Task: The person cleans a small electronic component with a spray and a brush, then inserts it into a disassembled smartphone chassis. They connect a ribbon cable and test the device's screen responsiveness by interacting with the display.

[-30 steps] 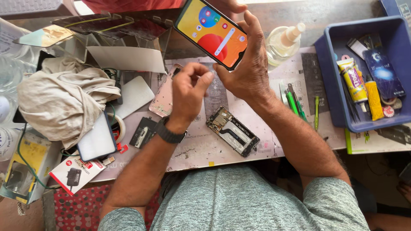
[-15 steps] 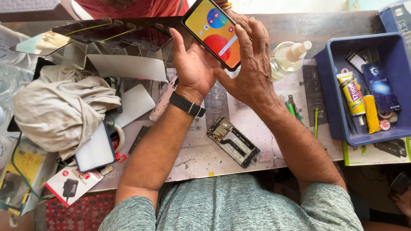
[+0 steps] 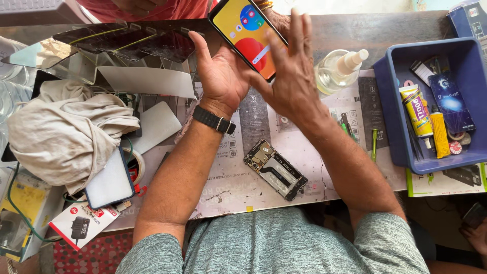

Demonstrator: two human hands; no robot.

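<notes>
A smartphone [image 3: 244, 31] with a lit orange and yellow screen is held tilted above the far part of the work mat [image 3: 228, 187]. My left hand [image 3: 219, 77], a black watch on its wrist, cups the phone's near end from the left and below. Against the phone's near right corner lies my right hand [image 3: 293, 81], slightly blurred, fingers spread and pointing away from me. Part of another person's hand [image 3: 276, 19] with a bangle shows behind the phone's far side. A stripped phone frame [image 3: 275, 170] rests on the mat between my forearms.
A blue tray [image 3: 391, 133] at right holds glue tubes and small packets. A clear spray bottle [image 3: 337, 71] stands beside my right hand. Crumpled beige cloth [image 3: 61, 132], a blue-cased phone [image 3: 109, 182], a charger box [image 3: 76, 223] and dark glass panels [image 3: 127, 40] fill the left.
My left hand rose from the mat to the phone's near end. My right hand loosened from gripping the phone and now has its fingers spread. The phone stayed raised.
</notes>
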